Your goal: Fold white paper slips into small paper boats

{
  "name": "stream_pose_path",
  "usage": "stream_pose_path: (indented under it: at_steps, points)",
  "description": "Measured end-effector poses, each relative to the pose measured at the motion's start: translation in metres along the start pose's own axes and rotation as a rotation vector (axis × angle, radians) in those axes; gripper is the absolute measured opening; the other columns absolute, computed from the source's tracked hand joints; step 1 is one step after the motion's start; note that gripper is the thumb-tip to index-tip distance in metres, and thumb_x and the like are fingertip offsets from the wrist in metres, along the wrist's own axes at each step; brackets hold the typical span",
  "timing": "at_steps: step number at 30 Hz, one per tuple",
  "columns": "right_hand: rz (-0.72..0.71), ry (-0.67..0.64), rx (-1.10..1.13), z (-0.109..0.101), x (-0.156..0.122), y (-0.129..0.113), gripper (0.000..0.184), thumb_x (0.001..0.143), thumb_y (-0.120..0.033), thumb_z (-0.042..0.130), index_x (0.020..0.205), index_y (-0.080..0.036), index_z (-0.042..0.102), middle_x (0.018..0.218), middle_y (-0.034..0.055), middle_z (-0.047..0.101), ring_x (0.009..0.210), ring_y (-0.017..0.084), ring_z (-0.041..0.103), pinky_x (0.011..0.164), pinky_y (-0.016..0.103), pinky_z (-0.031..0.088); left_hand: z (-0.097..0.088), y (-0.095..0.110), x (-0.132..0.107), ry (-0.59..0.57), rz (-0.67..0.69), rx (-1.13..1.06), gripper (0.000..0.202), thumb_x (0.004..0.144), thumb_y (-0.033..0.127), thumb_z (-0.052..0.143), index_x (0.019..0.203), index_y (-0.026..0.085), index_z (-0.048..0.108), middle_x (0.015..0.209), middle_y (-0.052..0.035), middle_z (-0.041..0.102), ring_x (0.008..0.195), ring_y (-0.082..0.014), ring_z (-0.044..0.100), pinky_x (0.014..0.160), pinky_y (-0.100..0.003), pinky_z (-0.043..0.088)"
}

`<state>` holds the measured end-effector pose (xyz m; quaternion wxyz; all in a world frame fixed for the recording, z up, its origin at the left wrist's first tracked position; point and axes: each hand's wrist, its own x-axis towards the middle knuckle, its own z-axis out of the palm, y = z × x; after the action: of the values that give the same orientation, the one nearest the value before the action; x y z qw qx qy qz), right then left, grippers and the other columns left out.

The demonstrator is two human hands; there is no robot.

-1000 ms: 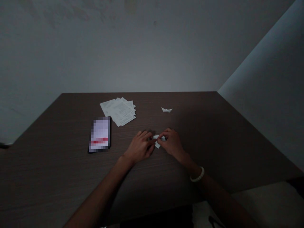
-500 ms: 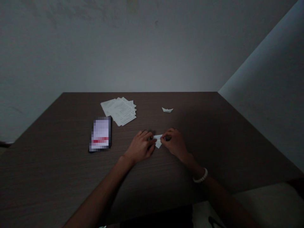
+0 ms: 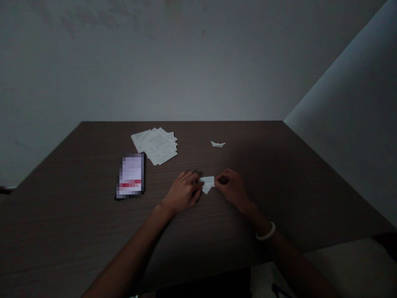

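A small folded piece of paper (image 3: 208, 181) with faint print lies on the table between my hands, a pointed flap at its near side. My left hand (image 3: 183, 191) grips the paper's left end, fingers curled and thumb on it. At the right end, my right hand (image 3: 232, 185) pinches the paper's edge between thumb and fingertip. Farther back stands a little folded paper boat (image 3: 218, 144).
To the left at the back is a fanned stack of printed paper sheets (image 3: 156, 145). A phone-like device with a blurred screen (image 3: 130, 176) lies nearer me. The brown table (image 3: 93, 231) meets a grey wall (image 3: 186, 74) at its far edge.
My right hand has moved slightly to the right along the paper, and more of the paper's upper strip now shows. My left hand has stayed in place.
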<state>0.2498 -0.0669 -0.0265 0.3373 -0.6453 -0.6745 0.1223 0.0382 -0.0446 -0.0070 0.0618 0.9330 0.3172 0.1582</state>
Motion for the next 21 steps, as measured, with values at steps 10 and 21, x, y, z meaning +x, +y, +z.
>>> stream_pose_path:
  at_steps: [10,21]
  points:
    - [-0.059,-0.032,0.077,-0.014,0.005,0.007,0.005,0.077,-0.015,0.064,0.074,-0.017,0.067,0.078,0.0033,0.063,0.066,0.014,0.058,0.064,0.026,0.045,0.003,-0.004,-0.001,0.006,0.014,-0.05,0.026,0.09,0.023,0.049,0.107,0.019,0.069,0.102,-0.0097,0.059,0.095,-0.0242,0.05,0.081,-0.038,0.04]
    - [-0.536,-0.271,-0.042,-0.013,-0.016,-0.005,0.015,0.09,-0.023,0.057,0.099,-0.019,0.069,0.094,0.006,0.063,0.092,0.019,0.053,0.085,0.035,0.044,0.008,-0.017,-0.004,0.069,-0.021,-0.042,0.03,0.084,0.014,0.053,0.108,0.021,0.07,0.117,-0.01,0.059,0.102,-0.0255,0.05,0.082,-0.04,0.041]
